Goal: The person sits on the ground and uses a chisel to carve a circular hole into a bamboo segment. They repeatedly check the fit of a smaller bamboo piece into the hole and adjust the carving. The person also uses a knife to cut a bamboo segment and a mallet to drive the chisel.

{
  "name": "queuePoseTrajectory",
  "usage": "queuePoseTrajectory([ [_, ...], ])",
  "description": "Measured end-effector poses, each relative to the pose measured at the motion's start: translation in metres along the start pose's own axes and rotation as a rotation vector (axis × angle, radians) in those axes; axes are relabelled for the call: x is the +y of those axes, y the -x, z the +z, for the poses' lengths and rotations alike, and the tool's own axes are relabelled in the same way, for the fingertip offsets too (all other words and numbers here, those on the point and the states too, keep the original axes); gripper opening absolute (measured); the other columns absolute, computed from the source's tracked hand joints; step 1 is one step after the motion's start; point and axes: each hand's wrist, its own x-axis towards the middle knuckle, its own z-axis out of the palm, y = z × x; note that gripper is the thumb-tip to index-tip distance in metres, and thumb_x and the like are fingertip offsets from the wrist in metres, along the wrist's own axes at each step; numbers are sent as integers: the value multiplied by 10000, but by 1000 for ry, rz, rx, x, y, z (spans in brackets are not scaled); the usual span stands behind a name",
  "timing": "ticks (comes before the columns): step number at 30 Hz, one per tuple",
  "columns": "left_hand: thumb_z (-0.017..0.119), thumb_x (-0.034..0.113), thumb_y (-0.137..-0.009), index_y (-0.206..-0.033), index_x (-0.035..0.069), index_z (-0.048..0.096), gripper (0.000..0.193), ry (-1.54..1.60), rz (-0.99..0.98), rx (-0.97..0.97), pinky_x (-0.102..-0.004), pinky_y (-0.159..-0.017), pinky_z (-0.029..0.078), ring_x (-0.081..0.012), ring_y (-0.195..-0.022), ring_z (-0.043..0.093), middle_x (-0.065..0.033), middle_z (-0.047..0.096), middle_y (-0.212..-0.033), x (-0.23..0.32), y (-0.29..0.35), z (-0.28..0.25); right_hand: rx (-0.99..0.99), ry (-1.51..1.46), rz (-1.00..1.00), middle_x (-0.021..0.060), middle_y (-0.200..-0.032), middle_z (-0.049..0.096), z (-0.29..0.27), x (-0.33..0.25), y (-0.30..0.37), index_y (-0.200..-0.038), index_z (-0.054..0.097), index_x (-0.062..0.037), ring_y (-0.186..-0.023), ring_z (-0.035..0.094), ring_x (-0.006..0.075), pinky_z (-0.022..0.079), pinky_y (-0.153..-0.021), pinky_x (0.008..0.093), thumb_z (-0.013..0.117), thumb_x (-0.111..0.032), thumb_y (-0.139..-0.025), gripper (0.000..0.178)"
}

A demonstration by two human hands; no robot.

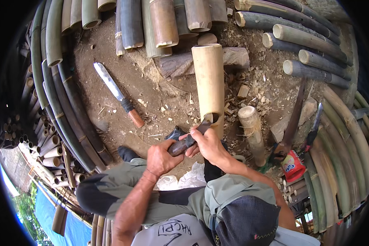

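A pale, scraped bamboo tube (209, 78) stretches away from me, its far end propped on a log. Near its close end a dark hole (213, 118) is cut in the wall. My left hand (162, 158) is closed around the dark wooden handle of a knife (178, 148). Closer to the blade, my right hand (209, 145) grips the same knife, its thumb along the tool. The short, dark blade meets the edge of the hole; how far its tip reaches inside I cannot tell.
A machete (110, 84) lies on the dirt at left. To the right are a short bamboo post (252, 133), a hand saw (293, 119), a smaller knife (314, 125) and a red packet (293, 166). Wood chips surround the log (176, 65). Bamboo poles (315, 39) line the sides.
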Motion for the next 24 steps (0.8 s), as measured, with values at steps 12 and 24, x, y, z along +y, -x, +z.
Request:
queuePoseTrajectory([
  [12,707,246,-786,-820,70,675,182,-594,354,-246,-389,-586,557,-259,-608,684,-96,694,-709,113,-64,-69,-2,-919,-28,102,-954,706,-19,-13,24,-1084,584,-86,-652,674,183,564,-632,315,447,-304,-1036,261],
  [24,712,248,-758,-866,90,707,192,-657,225,-324,-400,-646,571,-295,-702,710,-109,708,-776,149,-60,-83,-50,-931,-42,176,-909,709,-29,-25,23,-1046,622,-6,-573,656,225,570,-558,381,441,-239,-1010,297],
])
